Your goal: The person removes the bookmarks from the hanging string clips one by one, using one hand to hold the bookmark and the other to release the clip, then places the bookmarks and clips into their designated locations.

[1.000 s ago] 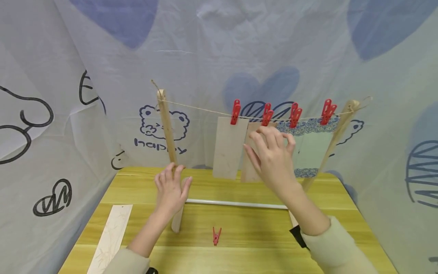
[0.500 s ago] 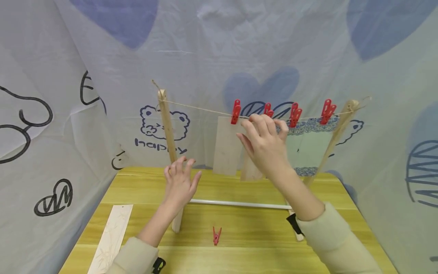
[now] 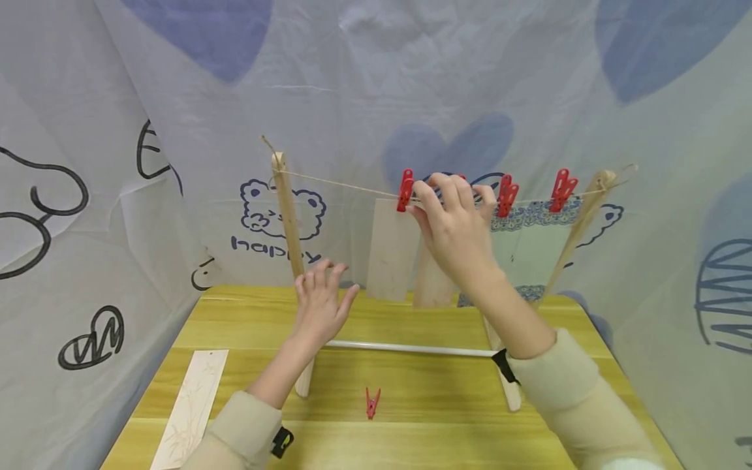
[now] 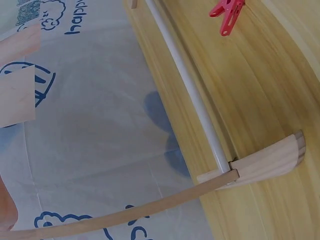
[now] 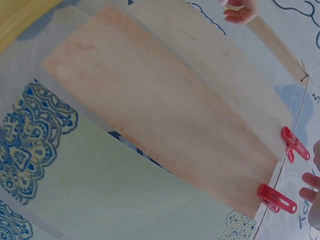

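Observation:
My right hand (image 3: 461,235) is raised at the string (image 3: 337,184), fingers bent, close to the leftmost red clothespin (image 3: 405,190). In the right wrist view its fingertips (image 5: 310,195) show apart from that pin and from the second clothespin (image 5: 276,198). Those pins hold a plain pale card (image 3: 389,254) and a pinkish card (image 5: 160,110) on the string. Farther right hangs pale green paper (image 3: 529,254) with blue patterned borders, under more red pins. My left hand (image 3: 322,303) hovers by the left wooden post (image 3: 288,215), holding nothing, fingers loosely spread.
A loose red clothespin (image 3: 372,403) lies on the wooden table (image 3: 435,437). At the left is a pale card (image 3: 190,408) with a faint plant drawing. A white rod (image 3: 405,348) joins the stand's feet. A printed cloth (image 3: 352,78) hangs behind.
My right hand has moved up and left along the string, toward the leftmost pin. My left hand has shifted right and slightly up. The hanging cards stay clipped.

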The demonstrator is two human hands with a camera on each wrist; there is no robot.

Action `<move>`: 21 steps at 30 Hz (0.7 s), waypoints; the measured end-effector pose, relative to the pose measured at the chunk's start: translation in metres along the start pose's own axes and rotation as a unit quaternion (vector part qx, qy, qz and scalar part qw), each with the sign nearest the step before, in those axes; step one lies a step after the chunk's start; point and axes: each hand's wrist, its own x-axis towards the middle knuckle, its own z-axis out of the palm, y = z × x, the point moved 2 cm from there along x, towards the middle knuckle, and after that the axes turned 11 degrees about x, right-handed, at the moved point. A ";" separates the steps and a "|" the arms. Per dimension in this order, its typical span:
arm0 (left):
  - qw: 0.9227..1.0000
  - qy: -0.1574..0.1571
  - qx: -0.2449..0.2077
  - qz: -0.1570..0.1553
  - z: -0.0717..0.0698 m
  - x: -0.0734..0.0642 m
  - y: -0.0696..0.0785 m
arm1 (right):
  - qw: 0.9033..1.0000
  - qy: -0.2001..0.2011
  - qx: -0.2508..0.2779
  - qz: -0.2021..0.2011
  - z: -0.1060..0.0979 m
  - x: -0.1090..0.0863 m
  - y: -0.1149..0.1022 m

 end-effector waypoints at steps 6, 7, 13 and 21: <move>1.000 -0.015 -0.021 -0.001 0.004 0.006 0.003 | 1.000 -0.024 -0.005 0.004 0.001 0.009 0.004; 1.000 -0.019 -0.024 -0.001 0.005 0.006 0.003 | 1.000 -0.029 -0.009 0.004 0.001 0.010 0.004; 0.998 -0.033 -0.045 -0.005 0.010 0.007 0.007 | 0.997 -0.076 -0.028 0.015 0.001 0.016 0.008; 0.998 -0.037 -0.055 -0.005 0.014 0.009 0.010 | 0.990 -0.132 -0.022 0.041 -0.001 0.023 0.011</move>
